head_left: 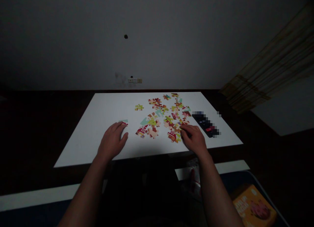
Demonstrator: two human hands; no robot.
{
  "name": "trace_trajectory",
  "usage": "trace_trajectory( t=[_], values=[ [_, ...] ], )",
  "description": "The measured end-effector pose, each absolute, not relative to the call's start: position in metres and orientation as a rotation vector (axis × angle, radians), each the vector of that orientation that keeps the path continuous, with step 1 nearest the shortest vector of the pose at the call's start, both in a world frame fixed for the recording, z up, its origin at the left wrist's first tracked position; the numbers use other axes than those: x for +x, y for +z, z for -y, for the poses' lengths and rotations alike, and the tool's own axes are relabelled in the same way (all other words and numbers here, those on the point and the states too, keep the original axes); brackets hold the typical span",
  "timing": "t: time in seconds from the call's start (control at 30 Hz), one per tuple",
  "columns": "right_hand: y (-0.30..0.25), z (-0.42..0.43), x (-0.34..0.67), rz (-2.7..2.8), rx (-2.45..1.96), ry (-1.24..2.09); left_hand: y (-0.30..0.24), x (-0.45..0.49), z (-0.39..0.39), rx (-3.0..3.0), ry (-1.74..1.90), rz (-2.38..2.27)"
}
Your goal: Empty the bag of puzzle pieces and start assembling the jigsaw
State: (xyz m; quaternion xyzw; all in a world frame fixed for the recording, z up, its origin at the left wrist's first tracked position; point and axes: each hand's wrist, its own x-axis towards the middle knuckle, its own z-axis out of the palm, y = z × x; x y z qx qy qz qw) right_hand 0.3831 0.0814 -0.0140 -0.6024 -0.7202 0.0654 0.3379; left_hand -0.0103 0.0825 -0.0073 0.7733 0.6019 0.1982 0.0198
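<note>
Jigsaw puzzle pieces [153, 122] with red, green, brown and teal print lie in a loose cluster on the white table [105, 105]. My left hand [113, 138] rests left of the cluster, its thumb spread away. Its fingertips touch a separate puzzle piece [124, 121] with teal and dark red on it, partly covered by the fingers. At the cluster's right side, my right hand [194, 138] is bent with thumb and forefinger close together on a puzzle piece [181, 128]. The fingers hide part of that piece. A piece with a red barn [172, 134] lies just left of them.
A dark phone [205, 123] showing a timer lies right of the pieces, partly pixelated. One green piece [139, 107] sits apart at the back. Below the table's front edge at right is an orange puzzle box [255, 207]. A curtain [255, 73] hangs at right.
</note>
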Motion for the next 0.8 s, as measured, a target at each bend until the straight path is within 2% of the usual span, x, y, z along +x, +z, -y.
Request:
trace_trajectory(
  t=[0.8],
  values=[
    [-0.0153, -0.0823, 0.3839, 1.868, -1.624, 0.099, -0.0069, -0.0093, -0.0817, 2.397, 0.636, -1.864]
  ],
)
